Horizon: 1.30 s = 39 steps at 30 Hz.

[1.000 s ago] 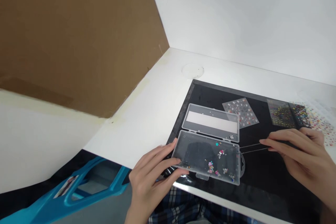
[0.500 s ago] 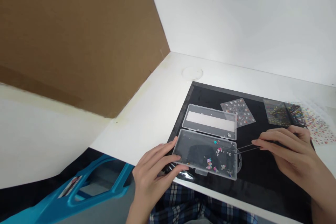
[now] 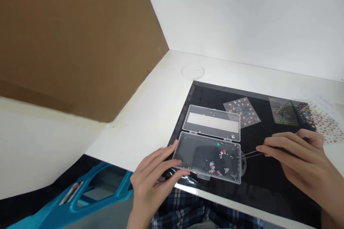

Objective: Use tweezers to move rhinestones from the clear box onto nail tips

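Note:
A clear plastic case [image 3: 196, 150] lies with its lid [image 3: 212, 122] folded back on a black mat. Small rhinestones [image 3: 212, 166] in several colours are scattered inside, mostly toward its right half. My left hand [image 3: 158, 173] grips the case's left edge between thumb and fingers. In my right hand [image 3: 292, 154] is a pair of thin metal tweezers [image 3: 251, 154], fingers pinched round them. Their tips reach over the case's right wall, among the stones near that side. Whether the tips hold a stone is too small to make out.
Behind the lid, partly under it, is a clear sticker sheet [image 3: 245, 111]. More sticker sheets [image 3: 283, 111] lie at the right on the black mat [image 3: 258, 186]. A brown board [image 3: 80, 43] stands at the left, and a blue plastic chair [image 3: 80, 200] is below the table.
The tweezer tips have closed together a little and shifted slightly within the case's right side. My left hand keeps its hold on the case. The whole view has shifted slightly.

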### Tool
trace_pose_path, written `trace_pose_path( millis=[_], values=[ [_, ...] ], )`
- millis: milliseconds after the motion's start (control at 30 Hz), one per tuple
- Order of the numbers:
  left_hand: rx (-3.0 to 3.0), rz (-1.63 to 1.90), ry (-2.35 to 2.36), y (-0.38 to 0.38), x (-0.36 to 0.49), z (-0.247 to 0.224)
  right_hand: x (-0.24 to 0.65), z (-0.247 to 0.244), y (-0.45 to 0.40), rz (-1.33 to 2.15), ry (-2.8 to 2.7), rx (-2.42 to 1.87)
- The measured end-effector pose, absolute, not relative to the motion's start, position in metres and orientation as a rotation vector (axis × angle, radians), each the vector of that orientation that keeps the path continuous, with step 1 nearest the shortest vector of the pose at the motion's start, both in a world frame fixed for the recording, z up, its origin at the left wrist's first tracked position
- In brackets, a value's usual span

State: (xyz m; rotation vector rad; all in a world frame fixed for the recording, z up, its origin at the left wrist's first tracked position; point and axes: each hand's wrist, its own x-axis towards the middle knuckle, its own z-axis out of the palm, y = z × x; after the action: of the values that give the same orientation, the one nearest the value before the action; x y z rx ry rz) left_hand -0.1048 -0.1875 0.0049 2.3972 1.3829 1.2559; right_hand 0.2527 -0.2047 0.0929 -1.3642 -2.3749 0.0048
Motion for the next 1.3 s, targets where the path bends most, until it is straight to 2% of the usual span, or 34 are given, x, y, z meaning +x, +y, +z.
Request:
trace_pose_path(
  millis=[933,1300],
  values=[
    [2.375,1.270,1.404,-0.188,-0.106,0.003,0.263,0.095,-0.202,0.086,-2.337,-1.459],
    [2.432,1.282,1.386,-0.185,-0.105,0.004,0.249,0.094,-0.199,-0.006,-2.353,-1.368]
  ],
)
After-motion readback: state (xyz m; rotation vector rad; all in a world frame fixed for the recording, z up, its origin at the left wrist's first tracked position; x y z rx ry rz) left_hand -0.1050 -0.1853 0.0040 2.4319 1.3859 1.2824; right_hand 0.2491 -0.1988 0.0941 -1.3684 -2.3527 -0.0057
